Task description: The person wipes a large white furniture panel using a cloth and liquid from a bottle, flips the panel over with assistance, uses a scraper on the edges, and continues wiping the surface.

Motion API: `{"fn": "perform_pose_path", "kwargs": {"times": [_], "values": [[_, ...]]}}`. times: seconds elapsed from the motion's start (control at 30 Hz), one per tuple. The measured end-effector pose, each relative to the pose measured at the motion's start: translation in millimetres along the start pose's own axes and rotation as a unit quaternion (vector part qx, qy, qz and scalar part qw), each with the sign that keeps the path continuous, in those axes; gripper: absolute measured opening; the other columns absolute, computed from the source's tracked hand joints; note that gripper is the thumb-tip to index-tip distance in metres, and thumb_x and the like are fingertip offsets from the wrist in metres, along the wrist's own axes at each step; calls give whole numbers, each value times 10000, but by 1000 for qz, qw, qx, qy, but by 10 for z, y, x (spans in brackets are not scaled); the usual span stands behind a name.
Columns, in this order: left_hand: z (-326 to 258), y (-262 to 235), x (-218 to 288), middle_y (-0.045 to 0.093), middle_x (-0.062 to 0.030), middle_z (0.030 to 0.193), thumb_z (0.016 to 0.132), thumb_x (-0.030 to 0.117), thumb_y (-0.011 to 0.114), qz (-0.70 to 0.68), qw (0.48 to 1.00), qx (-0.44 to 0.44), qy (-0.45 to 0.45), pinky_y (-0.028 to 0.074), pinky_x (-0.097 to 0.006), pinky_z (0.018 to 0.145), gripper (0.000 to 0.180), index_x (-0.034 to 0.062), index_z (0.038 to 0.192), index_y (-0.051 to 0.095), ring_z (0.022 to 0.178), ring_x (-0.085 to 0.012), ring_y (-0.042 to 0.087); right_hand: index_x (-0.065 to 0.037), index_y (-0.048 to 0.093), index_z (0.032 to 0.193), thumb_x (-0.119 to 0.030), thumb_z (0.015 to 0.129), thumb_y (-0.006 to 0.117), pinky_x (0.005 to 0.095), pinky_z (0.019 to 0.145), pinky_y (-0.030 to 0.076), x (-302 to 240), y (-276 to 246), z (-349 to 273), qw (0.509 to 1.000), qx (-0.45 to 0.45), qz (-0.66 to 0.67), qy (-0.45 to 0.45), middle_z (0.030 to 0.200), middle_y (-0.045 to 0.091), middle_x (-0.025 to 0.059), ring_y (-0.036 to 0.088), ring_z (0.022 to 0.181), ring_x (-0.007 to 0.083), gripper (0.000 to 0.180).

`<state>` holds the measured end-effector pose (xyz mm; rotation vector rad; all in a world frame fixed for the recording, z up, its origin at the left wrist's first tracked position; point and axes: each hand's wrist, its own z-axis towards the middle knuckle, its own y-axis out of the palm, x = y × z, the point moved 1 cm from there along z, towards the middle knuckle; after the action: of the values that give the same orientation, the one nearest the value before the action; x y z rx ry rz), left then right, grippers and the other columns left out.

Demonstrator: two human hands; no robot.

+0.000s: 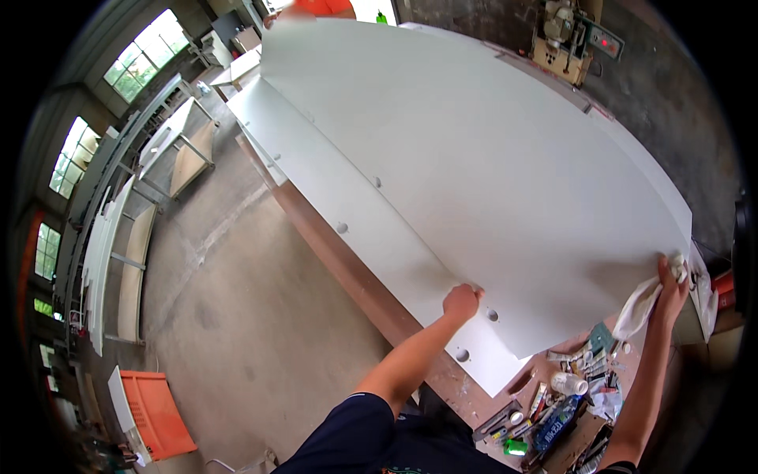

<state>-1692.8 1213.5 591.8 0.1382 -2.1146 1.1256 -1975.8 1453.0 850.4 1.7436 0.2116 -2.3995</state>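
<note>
A large white panel [489,150] lies tilted over a second white panel [300,170] with round holes along its near strip. My left hand [463,301] is closed on the upper panel's left edge, near its close end. At the right close corner, my right hand [673,284] holds a white cloth [638,310] against the upper panel's edge; some of its fingers are hidden. Across the far end stands a person in an orange top [320,8], with a hand at the panel's far corner.
Tools, tubes, a white jar [568,384] and a blue bottle [557,423] clutter the bench's near end. A motor unit [559,47] stands beyond the panels. Low frame tables [178,138] line the left, and an orange crate [158,415] sits on the floor.
</note>
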Motion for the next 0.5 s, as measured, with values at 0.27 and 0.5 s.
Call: {"fn": "perform_pose_path", "kwargs": {"times": [0.27, 0.5], "values": [[-356, -540, 154, 659, -176, 846, 840, 553, 586, -213, 950, -219, -66, 542, -343, 566, 617, -61, 891, 615, 706, -212, 671, -25, 558, 1123, -161, 757, 677, 238, 749, 398, -788, 272, -1463, 990, -17, -40, -137, 936, 563, 0, 509, 832, 104, 409], [-1613, -1877, 445, 618, -169, 1099, 874, 634, 449, -434, 860, -265, 49, 556, -392, 706, 742, -3, 1252, 463, 922, -266, 647, -99, 618, 791, -136, 647, 775, 307, 515, 410, -858, 263, -2486, 883, -272, -79, -374, 757, 605, 41, 564, 611, 184, 216]]}}
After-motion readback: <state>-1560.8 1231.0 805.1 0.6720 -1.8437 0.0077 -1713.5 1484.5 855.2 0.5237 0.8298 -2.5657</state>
